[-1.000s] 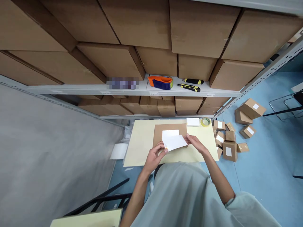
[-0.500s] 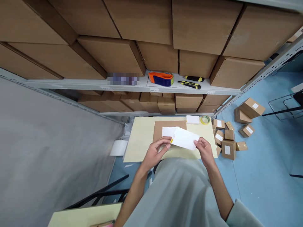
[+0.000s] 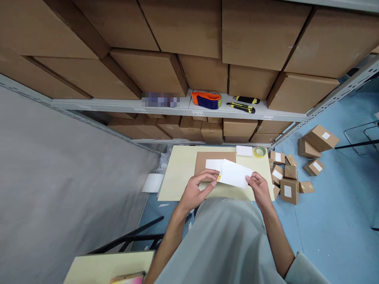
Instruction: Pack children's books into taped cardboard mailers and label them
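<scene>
"Starting at the left, what was logged?"

"One left hand (image 3: pixel 199 188), thumb and fingertips at the left end of the white sheet (image 3: pixel 235 172), beside its yellow mark; whether they pinched it could not be told."

"Next?"

"One brown cardboard piece (image 3: pixel 202 161), on the pale table (image 3: pixel 177 171), apparently laid as a base for the second sheet (image 3: pixel 212 163) on top."

"And the white sheet?"

"Raised over the table, slightly slanted, seemingly held at its ends so the face lay uncovered."

"Further right?"

"One white stack (image 3: pixel 244 151), far edge, likely parked there for reach; one right hand (image 3: pixel 259 188), thumb and fingers pinching the sheet's right end; one tape roll (image 3: pixel 260 152), beside the stack; labelled boxes (image 3: pixel 291 172), floor."
</scene>
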Demonstrator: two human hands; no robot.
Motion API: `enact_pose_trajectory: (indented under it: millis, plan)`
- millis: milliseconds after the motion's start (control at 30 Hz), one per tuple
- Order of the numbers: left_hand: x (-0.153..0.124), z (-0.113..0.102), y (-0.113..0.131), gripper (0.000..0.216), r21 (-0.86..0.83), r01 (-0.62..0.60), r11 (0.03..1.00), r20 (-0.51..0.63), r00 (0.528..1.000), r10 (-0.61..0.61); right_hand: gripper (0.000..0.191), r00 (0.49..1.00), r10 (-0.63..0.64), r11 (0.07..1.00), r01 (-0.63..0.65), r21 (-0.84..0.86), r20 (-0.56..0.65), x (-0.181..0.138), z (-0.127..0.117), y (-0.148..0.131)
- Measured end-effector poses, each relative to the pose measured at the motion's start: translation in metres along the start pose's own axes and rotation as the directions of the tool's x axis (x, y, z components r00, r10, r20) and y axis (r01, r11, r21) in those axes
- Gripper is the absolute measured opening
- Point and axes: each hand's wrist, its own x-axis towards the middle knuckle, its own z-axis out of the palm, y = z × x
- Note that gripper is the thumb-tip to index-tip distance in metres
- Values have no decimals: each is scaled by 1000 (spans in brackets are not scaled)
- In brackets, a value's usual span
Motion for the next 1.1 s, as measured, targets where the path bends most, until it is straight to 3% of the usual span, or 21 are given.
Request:
enact_pose_trajectory:
  millis: [1100]
  plan:
    - [9, 12, 11, 21, 20, -30, 999, 96, 995, 28, 47, 1000, -13, 999, 12, -50, -9, 4, -15, -4]
